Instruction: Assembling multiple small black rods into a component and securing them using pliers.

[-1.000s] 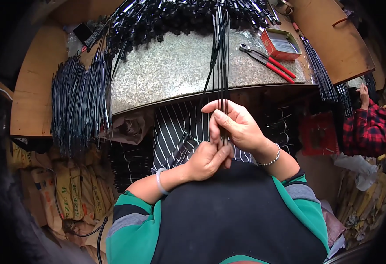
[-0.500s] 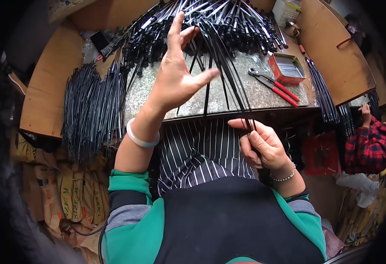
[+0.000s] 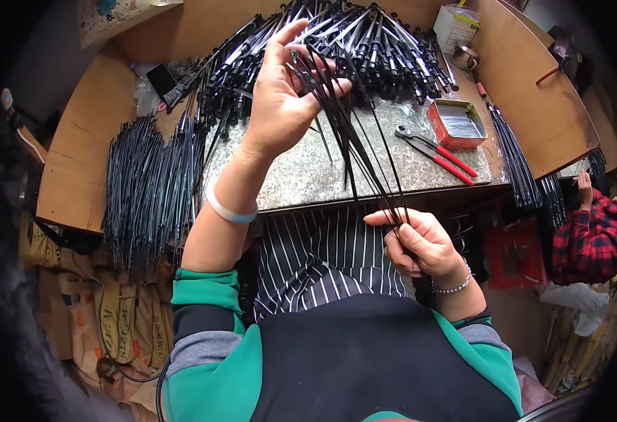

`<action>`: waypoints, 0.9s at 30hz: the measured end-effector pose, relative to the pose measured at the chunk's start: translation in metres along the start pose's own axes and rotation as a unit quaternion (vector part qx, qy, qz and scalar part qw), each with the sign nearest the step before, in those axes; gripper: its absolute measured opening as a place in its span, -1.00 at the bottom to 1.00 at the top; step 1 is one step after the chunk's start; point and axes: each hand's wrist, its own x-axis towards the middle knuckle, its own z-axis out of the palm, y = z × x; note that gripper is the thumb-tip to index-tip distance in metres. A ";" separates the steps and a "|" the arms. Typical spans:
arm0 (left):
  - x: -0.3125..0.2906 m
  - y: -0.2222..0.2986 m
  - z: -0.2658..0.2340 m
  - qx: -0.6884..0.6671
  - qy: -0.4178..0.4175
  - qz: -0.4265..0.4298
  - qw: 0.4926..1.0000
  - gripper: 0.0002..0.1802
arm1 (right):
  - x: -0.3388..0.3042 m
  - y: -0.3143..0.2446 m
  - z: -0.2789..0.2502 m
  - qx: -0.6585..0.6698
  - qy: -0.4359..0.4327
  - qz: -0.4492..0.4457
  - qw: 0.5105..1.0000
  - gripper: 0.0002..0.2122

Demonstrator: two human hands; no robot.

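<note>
A loose bundle of thin black ribs (image 3: 354,144), resembling umbrella ribs, slants between my two hands over the bench's front edge. At its upper end my left hand (image 3: 280,98) curls its thumb and fingers around the ribs, the index finger stretched up. My right hand (image 3: 424,243) pinches the gathered lower ends between thumb and fingers, just in front of the bench. The ribs fan apart between the hands. Right behind my left hand lies a big heap of silver shafts with black fittings (image 3: 371,53), like umbrella frames.
On the speckled bench top (image 3: 252,186) lie red-handled pliers (image 3: 438,155) beside a red tin (image 3: 459,123) of thin metal pieces. Black rods (image 3: 143,190) hang over the left edge, more rods (image 3: 512,155) at right. Wooden side boards (image 3: 76,141) flank the bench. Another person's checked sleeve (image 3: 589,239) shows far right.
My left thumb and fingers, spread apart before, have closed in around the upper ribs. The bundle has swung left at its top and narrowed. My right hand stays nearly where it was.
</note>
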 end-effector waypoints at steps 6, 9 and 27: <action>0.007 -0.004 -0.002 -0.025 -0.056 0.024 0.998 -0.10 | 0.005 0.002 -0.005 0.020 -0.015 0.003 1.000 -0.60; 0.009 -0.004 -0.006 -0.012 0.035 0.043 0.998 -0.17 | 0.003 0.003 -0.009 0.001 -0.001 0.013 1.000 -0.62; 0.029 0.007 -0.106 0.103 0.258 0.089 0.957 -0.57 | -0.042 0.022 -0.083 -0.694 0.333 -0.031 0.637 -0.87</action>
